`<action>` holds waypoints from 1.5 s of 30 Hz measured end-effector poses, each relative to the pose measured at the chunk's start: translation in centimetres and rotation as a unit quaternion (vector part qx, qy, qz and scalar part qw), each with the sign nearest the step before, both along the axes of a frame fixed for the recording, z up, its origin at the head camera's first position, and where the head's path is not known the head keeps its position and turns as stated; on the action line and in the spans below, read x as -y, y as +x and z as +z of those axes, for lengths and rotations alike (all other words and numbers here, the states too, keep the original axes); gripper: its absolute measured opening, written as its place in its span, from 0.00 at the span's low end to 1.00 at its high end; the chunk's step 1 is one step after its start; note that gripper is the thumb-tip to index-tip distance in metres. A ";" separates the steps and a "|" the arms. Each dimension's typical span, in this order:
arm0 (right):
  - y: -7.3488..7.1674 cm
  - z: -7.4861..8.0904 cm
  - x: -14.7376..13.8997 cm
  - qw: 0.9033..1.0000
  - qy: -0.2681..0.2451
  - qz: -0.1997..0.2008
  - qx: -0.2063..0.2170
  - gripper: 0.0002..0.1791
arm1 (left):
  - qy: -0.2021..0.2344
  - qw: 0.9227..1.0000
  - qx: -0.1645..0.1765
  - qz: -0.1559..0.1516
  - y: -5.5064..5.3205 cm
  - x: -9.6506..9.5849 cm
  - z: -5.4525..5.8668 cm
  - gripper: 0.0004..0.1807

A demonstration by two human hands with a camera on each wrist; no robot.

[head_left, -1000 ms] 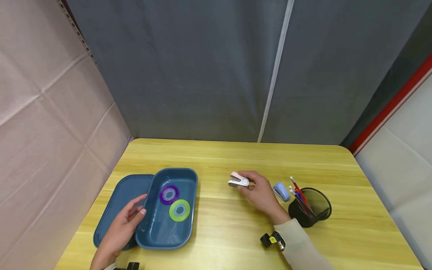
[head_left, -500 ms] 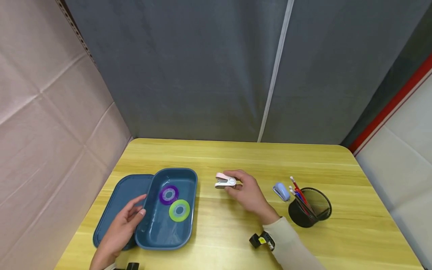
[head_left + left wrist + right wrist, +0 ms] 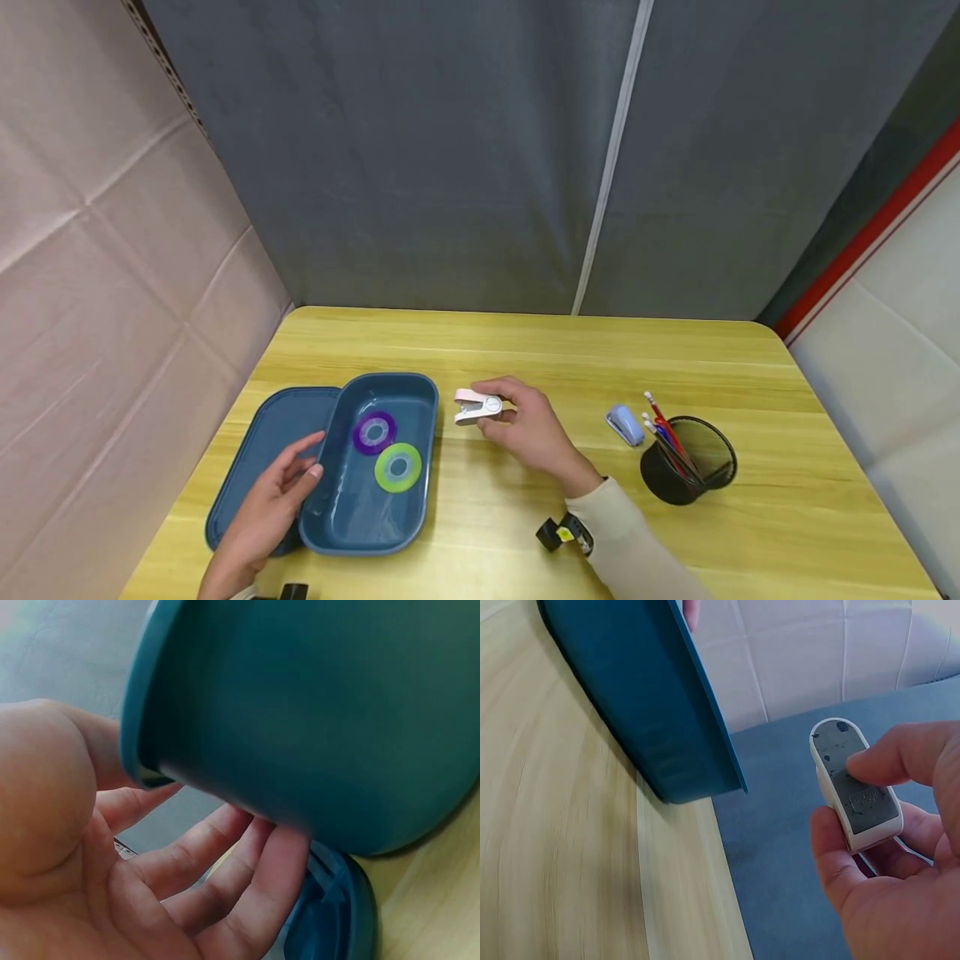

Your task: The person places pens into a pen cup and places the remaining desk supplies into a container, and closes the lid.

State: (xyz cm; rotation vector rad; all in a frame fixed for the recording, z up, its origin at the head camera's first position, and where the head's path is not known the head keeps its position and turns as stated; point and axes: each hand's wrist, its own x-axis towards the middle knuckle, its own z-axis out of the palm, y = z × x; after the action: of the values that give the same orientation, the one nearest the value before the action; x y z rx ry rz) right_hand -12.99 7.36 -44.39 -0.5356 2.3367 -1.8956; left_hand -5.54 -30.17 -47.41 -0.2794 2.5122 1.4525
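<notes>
My right hand (image 3: 528,429) pinches a small pink-and-white stapler (image 3: 480,407) between thumb and fingers, above the table just right of a blue box (image 3: 360,529). In the right wrist view the stapler's scuffed grey base (image 3: 855,796) faces the camera, the thumb on it. At the box's left side, my left hand (image 3: 273,492) lies with its fingers loosely extended, thumb and index tips right at the rim. The left wrist view shows other fingertips against the box's outer wall (image 3: 315,727). Inside the box lie a purple tape roll (image 3: 375,417) and a green tape roll (image 3: 398,487).
A blue lid (image 3: 258,450) lies partly under the box on its left. On the right are a small blue stapler (image 3: 626,425) and a black mesh pen holder (image 3: 675,487) with several pencils and pens. A grey curtain (image 3: 435,167) hangs behind the table.
My right hand has moved left with the stapler, away from the blue stapler and closer to the box. The left hand and the box have hardly moved.
</notes>
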 end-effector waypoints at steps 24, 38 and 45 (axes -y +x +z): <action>1.4 -0.4 5.8 0.995 0.053 0.086 0.001 0.24 | -0.007 1.000 -0.006 -0.003 -0.1 0.1 -0.3 0.33; 2.7 -0.6 8.2 0.986 0.105 0.125 -0.033 0.23 | -0.014 1.000 -0.012 0.000 -0.1 -0.1 -0.3 0.32; 3.1 -0.6 9.1 0.977 0.153 0.130 -0.079 0.24 | -0.012 1.000 -0.011 0.012 0.0 -0.5 -0.1 0.31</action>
State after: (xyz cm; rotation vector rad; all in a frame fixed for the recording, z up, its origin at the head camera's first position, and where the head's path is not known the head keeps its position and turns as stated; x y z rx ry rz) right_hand -9.86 -1.77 -45.00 -0.9290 2.4441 -1.3952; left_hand -5.53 -29.72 -47.56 -0.3015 2.5547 1.4421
